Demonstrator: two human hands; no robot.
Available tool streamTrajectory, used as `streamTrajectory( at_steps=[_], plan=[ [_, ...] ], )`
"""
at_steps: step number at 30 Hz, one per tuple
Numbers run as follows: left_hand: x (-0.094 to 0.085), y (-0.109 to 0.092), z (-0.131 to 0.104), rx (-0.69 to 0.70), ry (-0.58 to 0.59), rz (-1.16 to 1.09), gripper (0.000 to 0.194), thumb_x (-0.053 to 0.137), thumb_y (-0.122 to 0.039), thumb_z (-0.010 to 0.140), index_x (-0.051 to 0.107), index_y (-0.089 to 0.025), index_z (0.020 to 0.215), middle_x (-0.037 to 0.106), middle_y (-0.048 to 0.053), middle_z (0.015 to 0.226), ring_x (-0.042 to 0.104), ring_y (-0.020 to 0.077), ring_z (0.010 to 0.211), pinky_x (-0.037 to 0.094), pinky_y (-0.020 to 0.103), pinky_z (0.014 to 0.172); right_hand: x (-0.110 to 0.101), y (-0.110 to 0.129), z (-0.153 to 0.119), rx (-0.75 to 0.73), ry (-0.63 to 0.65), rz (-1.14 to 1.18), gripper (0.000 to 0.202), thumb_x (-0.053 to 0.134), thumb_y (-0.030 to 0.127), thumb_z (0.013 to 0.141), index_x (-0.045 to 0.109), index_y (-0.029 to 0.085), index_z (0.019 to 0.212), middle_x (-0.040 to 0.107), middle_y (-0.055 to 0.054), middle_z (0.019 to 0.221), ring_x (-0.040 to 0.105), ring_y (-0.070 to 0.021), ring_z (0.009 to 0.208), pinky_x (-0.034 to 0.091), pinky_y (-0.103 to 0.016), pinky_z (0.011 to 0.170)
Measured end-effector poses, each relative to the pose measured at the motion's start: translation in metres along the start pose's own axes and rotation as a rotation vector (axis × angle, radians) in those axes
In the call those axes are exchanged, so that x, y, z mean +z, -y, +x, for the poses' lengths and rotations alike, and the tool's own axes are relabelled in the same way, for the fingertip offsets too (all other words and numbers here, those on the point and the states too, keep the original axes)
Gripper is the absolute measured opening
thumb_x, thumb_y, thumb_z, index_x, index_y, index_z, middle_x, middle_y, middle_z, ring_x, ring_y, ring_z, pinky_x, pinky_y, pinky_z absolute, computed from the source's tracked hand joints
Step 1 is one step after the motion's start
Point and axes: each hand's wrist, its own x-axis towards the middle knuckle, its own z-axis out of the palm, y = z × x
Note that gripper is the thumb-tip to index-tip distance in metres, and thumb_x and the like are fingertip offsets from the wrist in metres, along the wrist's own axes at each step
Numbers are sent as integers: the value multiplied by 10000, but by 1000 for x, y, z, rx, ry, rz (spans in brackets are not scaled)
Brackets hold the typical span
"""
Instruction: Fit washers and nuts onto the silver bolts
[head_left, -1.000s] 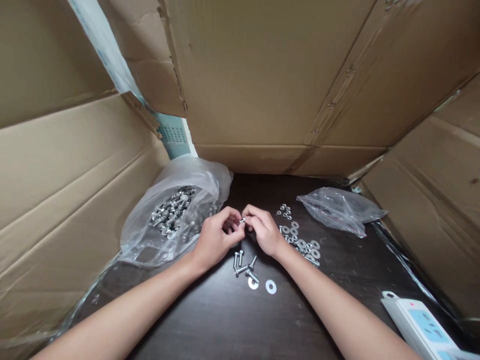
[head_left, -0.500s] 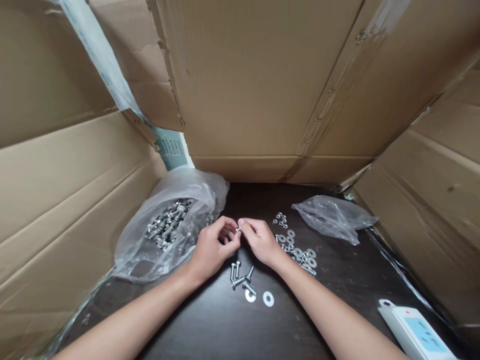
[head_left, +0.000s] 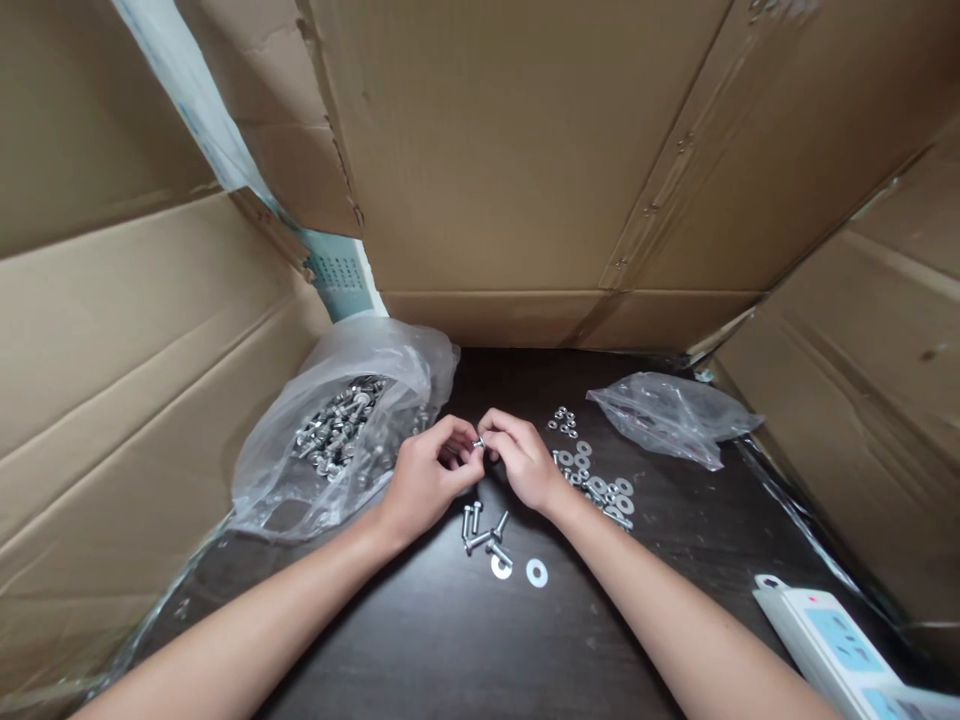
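Above the table, my left hand (head_left: 427, 478) pinches a small shiny bolt (head_left: 478, 443) between thumb and fingers. My right hand (head_left: 521, 458) meets it from the other side, its thumb and fingertips closed at the same piece. Most of that bolt is covered by the fingers, so whether a nut is on it cannot be told. Just below the hands lie several loose bolts (head_left: 487, 532). Two flat washers rest near them: one washer (head_left: 537, 573) in full view, the other washer (head_left: 501, 570) partly under a bolt.
At left, a clear plastic bag (head_left: 262, 480) holds many bolts (head_left: 341, 425). Right of my hands are several nuts (head_left: 562, 421) and a heap of washers and fasteners (head_left: 596, 487). A flattened plastic bag (head_left: 667, 415) and a power strip (head_left: 825, 635) lie farther right. Cardboard walls (head_left: 525, 150) surround the table.
The view has tilted down slightly, so the table things sit higher in the picture. The right fingers have curled more around the bolt; both hands stay together.
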Motion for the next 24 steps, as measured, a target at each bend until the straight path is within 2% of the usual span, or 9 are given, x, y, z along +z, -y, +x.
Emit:
streamTrajectory(
  at_steps=[7,13,20,24],
  plan=[
    [1,1,-2,45,-15,32,71,629,-159,810,625,-194,872,692,-21,749,653,117,657,517,204,613,1,1,-1,8,23,-14,304,469,339,932,476,217,654,463,27,607,432,-146,619,325,-290,611],
    [0,3,-1,54,-5,29,53,632,-180,826,625,-192,877,692,-13,762,655,123,668,531,215,630,2,0,0,47,1,-17,376,474,391,933,408,224,603,409,35,582,393,-136,586,290,-295,586],
    [1,0,0,33,-12,23,42,629,-219,867,614,-194,898,695,1,804,671,133,714,539,230,658,-1,3,-1,-7,-14,-1,185,467,302,864,505,221,703,496,12,654,478,-168,674,349,-298,644],
    [1,0,0,22,12,33,40,620,-215,876,606,-195,907,701,7,812,672,137,713,535,231,640,-1,0,0,7,4,-6,202,468,297,853,494,221,667,478,19,617,456,-161,642,337,-296,624]
  ],
)
